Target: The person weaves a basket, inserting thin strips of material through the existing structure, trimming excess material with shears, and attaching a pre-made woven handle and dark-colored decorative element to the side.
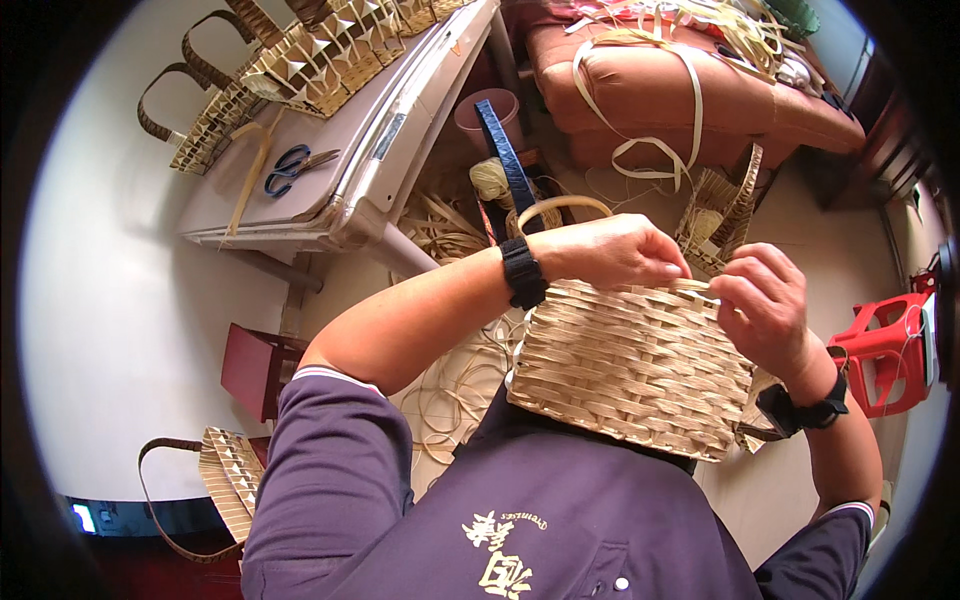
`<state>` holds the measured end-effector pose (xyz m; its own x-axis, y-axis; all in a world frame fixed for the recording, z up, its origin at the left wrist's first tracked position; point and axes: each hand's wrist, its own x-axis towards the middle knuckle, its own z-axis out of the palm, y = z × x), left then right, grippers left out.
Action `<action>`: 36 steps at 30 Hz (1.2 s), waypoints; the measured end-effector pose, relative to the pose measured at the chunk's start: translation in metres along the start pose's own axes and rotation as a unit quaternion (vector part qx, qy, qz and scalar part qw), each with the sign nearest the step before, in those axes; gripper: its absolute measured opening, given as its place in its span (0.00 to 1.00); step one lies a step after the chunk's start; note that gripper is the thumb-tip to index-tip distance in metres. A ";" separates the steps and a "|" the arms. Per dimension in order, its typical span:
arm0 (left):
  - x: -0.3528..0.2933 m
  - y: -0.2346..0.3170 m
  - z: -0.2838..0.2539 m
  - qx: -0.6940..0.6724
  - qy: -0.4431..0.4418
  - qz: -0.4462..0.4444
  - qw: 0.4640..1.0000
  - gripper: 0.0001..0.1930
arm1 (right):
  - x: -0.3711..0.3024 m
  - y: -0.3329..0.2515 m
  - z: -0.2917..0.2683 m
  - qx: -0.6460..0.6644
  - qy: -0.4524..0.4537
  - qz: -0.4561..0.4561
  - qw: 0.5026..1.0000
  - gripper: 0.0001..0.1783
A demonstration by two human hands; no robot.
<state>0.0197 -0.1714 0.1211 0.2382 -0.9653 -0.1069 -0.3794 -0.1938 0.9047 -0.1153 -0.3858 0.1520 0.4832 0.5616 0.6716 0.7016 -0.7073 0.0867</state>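
A pale woven basket (630, 365) rests against my lap, its broad side of flat strips facing up. At its far edge my left hand (625, 250) is closed, thumb and fingers pinched together; what it grips is too small to make out. Just to the right, my right hand (765, 305) is closed in a pinch at the same edge. A short pale strip (690, 286) shows between the two hands and runs to the right fingertips. Behind my left wrist arches a tan curved band (565, 202); I cannot tell what it joins.
On the table (290, 205) at left lie blue-handled scissors (292, 170) and finished baskets (325, 65). Loose strips (460, 400) cover the floor beside me. A pink bin (485, 115), an orange sofa (650, 85), another basket (715, 210) and a red stool (880, 350) stand around.
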 end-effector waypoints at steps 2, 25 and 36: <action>0.006 0.006 0.004 -0.044 -0.008 0.003 0.999 0.14 | -0.005 -0.004 -0.012 -0.006 0.012 0.020 1.000 0.12; -0.028 -0.014 0.022 0.381 0.180 -0.033 0.906 0.10 | -0.023 0.024 0.086 0.450 -0.336 0.552 0.616 0.27; -0.021 -0.023 0.040 0.365 0.205 -0.064 0.906 0.11 | -0.018 0.023 0.080 0.463 -0.340 0.555 0.601 0.33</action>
<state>-0.0122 -0.1540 0.0866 0.5770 -0.8098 0.1063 -0.7801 -0.5078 0.3657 -0.0661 -0.3774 0.0834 0.8042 0.2339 -0.5464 -0.4121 -0.4430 -0.7962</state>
